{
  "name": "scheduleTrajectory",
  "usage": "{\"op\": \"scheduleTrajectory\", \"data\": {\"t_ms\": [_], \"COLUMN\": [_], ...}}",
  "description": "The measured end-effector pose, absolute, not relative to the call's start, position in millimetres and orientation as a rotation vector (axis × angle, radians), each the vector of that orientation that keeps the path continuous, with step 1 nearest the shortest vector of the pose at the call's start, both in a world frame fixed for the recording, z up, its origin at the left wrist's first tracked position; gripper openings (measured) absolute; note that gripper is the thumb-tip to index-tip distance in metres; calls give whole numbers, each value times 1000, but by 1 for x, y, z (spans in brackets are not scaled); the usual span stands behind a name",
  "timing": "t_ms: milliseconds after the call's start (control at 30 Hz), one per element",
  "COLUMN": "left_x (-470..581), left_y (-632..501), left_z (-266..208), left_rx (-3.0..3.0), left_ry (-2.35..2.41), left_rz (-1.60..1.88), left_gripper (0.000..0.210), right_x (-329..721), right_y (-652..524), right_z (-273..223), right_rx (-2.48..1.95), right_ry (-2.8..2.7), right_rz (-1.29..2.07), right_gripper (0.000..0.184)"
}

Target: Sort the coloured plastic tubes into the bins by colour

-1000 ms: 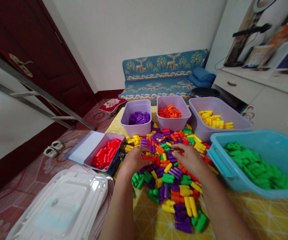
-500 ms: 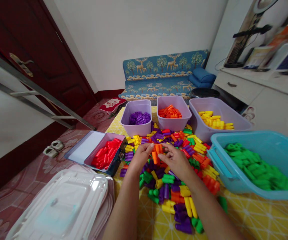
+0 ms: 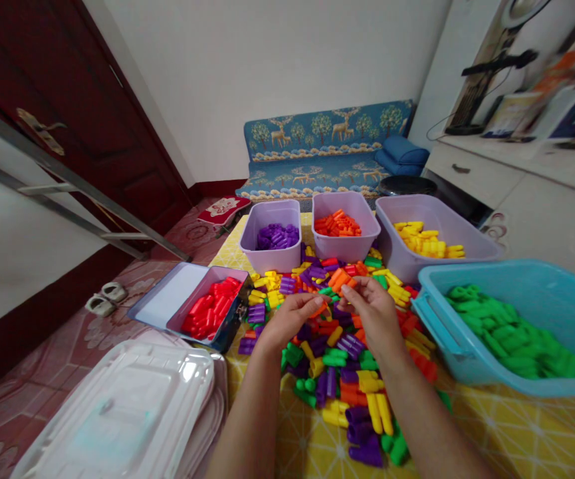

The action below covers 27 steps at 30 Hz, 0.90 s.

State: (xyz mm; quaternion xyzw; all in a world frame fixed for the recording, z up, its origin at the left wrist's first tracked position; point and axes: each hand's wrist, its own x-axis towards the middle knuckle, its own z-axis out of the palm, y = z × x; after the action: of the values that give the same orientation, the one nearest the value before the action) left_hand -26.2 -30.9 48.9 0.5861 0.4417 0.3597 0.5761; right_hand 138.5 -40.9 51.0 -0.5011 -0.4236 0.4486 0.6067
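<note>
My right hand (image 3: 369, 303) is closed on an orange plastic building piece (image 3: 342, 281) made of joined tubes. My left hand (image 3: 294, 318), a little to its left, pinches another orange piece (image 3: 320, 308), partly hidden by the fingers. Both hands are over a mixed pile of tube-shaped pieces (image 3: 334, 359) in purple, yellow, green, orange and red. Behind the pile stand a lilac bin (image 3: 270, 259) of purple pieces, a second lilac bin (image 3: 345, 249) of orange ones and a wider lilac bin (image 3: 471, 233) of yellow ones.
At right a turquoise tub (image 3: 471, 359) holds green pieces. An open case (image 3: 167, 299) with red pieces lies at left, near stacked white lids (image 3: 117, 406). A yellow patterned cloth (image 3: 501, 432) covers the table. Beyond are a blue sofa (image 3: 317, 173) and a metal ladder (image 3: 82, 193).
My hands have moved apart. The orange pieces that were together between them are now separate, one in each hand, with my right hand shifted right and slightly up.
</note>
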Motion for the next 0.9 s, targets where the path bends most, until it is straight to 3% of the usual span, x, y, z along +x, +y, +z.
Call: {"op": "scheduleTrajectory", "data": {"t_ms": [200, 367, 600, 767, 900], "left_x": [-30, -32, -32, -34, -35], "left_y": [-23, -17, -17, -13, -11], "left_z": [33, 26, 29, 16, 6], "left_rx": [1693, 1615, 1717, 2050, 2155], "left_ry": [1251, 1422, 1518, 1692, 1723], "left_rz": [954, 1085, 1166, 1250, 1107], "left_gripper": [30, 22, 24, 48, 51], "right_x": [166, 182, 168, 162, 157], "right_y": [-42, -46, -41, -37, -33], "right_z": [58, 61, 73, 57, 41], "right_rx": [-1289, -1353, -967, -1163, -1231], "right_ry": [-1273, -1646, -1098, -1265, -1454], "right_rz": [1208, 1214, 877, 878, 789], "right_gripper": [34, 22, 62, 46, 39]}}
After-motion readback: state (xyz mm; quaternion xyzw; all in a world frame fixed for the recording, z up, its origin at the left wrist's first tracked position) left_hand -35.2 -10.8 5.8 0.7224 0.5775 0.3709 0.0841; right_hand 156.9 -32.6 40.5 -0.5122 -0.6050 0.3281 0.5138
